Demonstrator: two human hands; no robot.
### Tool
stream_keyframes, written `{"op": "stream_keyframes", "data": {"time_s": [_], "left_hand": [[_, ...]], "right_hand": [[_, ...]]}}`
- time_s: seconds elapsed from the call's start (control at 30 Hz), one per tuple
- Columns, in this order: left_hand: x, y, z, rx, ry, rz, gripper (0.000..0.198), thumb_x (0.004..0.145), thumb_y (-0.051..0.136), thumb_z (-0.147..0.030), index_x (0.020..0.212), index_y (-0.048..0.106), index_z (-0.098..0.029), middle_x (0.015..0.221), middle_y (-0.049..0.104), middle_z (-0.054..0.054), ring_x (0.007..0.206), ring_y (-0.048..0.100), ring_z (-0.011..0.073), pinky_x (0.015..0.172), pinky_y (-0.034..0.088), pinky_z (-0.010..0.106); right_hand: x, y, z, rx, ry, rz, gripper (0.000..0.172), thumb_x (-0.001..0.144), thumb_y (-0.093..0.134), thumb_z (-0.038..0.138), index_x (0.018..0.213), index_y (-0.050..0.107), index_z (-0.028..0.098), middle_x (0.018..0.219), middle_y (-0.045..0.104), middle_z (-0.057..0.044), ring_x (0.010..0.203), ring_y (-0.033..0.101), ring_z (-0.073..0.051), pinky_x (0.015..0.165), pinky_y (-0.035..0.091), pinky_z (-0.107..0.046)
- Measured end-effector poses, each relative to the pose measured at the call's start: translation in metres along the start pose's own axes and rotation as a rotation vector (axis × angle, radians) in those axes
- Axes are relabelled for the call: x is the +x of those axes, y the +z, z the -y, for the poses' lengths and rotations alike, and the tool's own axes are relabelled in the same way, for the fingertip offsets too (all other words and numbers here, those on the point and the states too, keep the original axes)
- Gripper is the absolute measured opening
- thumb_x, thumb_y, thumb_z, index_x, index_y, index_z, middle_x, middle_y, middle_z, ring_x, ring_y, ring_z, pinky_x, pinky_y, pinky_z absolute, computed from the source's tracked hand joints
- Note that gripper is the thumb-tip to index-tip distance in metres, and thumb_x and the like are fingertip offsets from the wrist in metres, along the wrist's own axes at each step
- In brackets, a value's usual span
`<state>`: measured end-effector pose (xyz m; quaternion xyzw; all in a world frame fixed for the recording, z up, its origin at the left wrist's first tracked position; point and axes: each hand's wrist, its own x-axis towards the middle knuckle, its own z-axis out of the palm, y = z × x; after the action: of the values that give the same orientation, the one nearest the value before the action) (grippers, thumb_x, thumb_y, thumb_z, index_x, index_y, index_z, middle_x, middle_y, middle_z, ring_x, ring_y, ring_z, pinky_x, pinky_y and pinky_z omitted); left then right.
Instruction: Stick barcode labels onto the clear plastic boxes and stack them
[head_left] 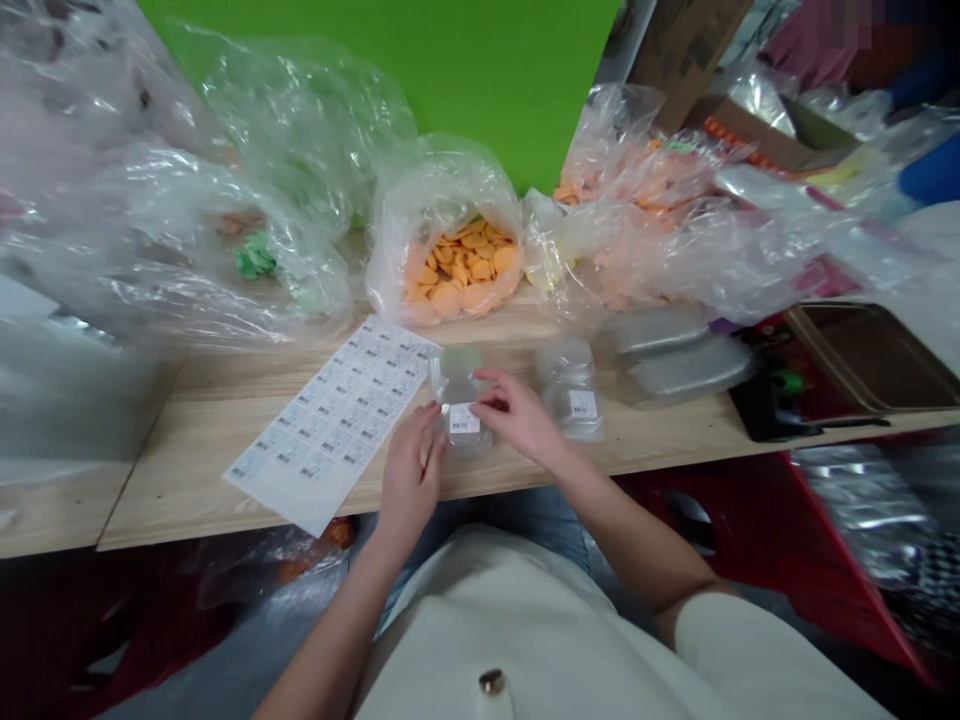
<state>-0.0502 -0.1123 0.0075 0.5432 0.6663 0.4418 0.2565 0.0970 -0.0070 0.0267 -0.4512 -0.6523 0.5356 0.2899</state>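
Observation:
A clear plastic box (455,372) lies on the wooden table in front of me, a white barcode label (464,418) on its near part. My left hand (412,465) steadies the box at its left edge, fingertips against the plastic. From the other side my right hand (516,412) reaches over it, fingers bent, with thumb and fingertips at the label's right edge. Left of the box is a sheet of barcode labels (330,420), partly bare at its near end. To the right stand clear boxes (566,375), the front one bearing a label (583,404).
Behind the box sits an open plastic bag (442,185) of orange discs (472,262). Another bag (180,280) at left shows green pieces (256,257). More clear containers (686,370) and a brown tray (870,355) lie right. A green panel (450,70) rises behind.

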Motion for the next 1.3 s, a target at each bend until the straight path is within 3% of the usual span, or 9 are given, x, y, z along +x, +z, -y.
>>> {"op": "stream_keyframes", "data": {"time_s": [0.13, 0.4, 0.8, 0.87, 1.0, 1.03, 1.2, 1.3], "left_hand": [[0.004, 0.007, 0.008, -0.065, -0.056, 0.015, 0.036, 0.089, 0.039, -0.028, 0.123, 0.048, -0.019, 0.125, 0.053, 0.010, 0.116, 0.048, 0.0198, 0.096, 0.037, 0.037], [0.005, 0.008, 0.001, -0.068, -0.087, -0.033, 0.033, 0.089, 0.039, -0.031, 0.116, 0.054, -0.018, 0.118, 0.058, 0.009, 0.109, 0.052, 0.0203, 0.094, 0.038, 0.036], [0.011, 0.013, 0.000, 0.037, -0.091, -0.088, 0.030, 0.081, 0.055, -0.034, 0.107, 0.056, -0.020, 0.108, 0.061, 0.007, 0.101, 0.055, 0.0201, 0.087, 0.045, 0.037], [0.012, 0.013, -0.001, 0.049, -0.102, -0.093, 0.029, 0.081, 0.055, -0.034, 0.106, 0.056, -0.020, 0.107, 0.062, 0.007, 0.100, 0.055, 0.0202, 0.086, 0.045, 0.037], [0.014, 0.016, -0.002, 0.049, -0.120, -0.104, 0.028, 0.080, 0.056, -0.034, 0.105, 0.057, -0.019, 0.105, 0.061, 0.007, 0.098, 0.055, 0.0204, 0.085, 0.045, 0.037], [0.014, 0.016, -0.001, 0.045, -0.119, -0.102, 0.029, 0.080, 0.056, -0.034, 0.105, 0.056, -0.019, 0.105, 0.061, 0.007, 0.098, 0.055, 0.0206, 0.085, 0.045, 0.037], [0.010, 0.007, 0.006, -0.049, -0.102, -0.083, 0.028, 0.087, 0.044, -0.034, 0.107, 0.057, -0.019, 0.109, 0.061, 0.007, 0.102, 0.055, 0.0198, 0.091, 0.041, 0.036], [0.002, -0.010, 0.005, -0.080, -0.202, -0.244, 0.029, 0.087, 0.044, -0.036, 0.104, 0.059, -0.019, 0.109, 0.060, 0.007, 0.104, 0.054, 0.0200, 0.093, 0.039, 0.036]], "right_hand": [[0.001, 0.006, -0.001, -0.118, -0.001, 0.027, 0.043, 0.075, 0.059, 0.020, 0.116, 0.050, 0.019, 0.074, 0.062, 0.002, 0.068, 0.059, -0.012, 0.068, 0.048, -0.029], [0.001, 0.006, 0.004, -0.149, 0.000, 0.066, 0.045, 0.076, 0.058, 0.020, 0.120, 0.048, 0.018, 0.076, 0.063, 0.001, 0.067, 0.058, -0.012, 0.068, 0.047, -0.027], [-0.004, 0.013, 0.000, -0.348, -0.080, 0.039, 0.047, 0.079, 0.055, 0.018, 0.125, 0.045, 0.023, 0.079, 0.062, 0.002, 0.065, 0.056, -0.012, 0.065, 0.046, -0.026], [-0.007, 0.013, 0.002, -0.471, -0.154, -0.001, 0.048, 0.081, 0.054, 0.019, 0.127, 0.043, 0.023, 0.083, 0.062, 0.000, 0.074, 0.057, -0.015, 0.071, 0.048, -0.030], [-0.021, 0.009, -0.001, -0.741, -0.303, -0.275, 0.036, 0.085, 0.047, 0.020, 0.121, 0.050, 0.015, 0.103, 0.057, -0.012, 0.101, 0.051, -0.023, 0.090, 0.043, -0.039], [-0.025, 0.008, -0.003, -0.777, -0.339, -0.291, 0.033, 0.087, 0.046, 0.022, 0.118, 0.053, 0.014, 0.108, 0.055, -0.014, 0.105, 0.049, -0.024, 0.091, 0.042, -0.039], [-0.032, 0.009, -0.014, -0.950, -0.549, 0.063, 0.047, 0.088, 0.046, 0.040, 0.131, 0.042, 0.024, 0.138, 0.037, -0.011, 0.128, 0.029, -0.029, 0.099, 0.035, -0.046], [-0.027, 0.010, -0.016, -0.937, -0.545, 0.115, 0.047, 0.089, 0.044, 0.041, 0.133, 0.040, 0.027, 0.134, 0.042, -0.010, 0.123, 0.035, -0.028, 0.098, 0.035, -0.046]]}}
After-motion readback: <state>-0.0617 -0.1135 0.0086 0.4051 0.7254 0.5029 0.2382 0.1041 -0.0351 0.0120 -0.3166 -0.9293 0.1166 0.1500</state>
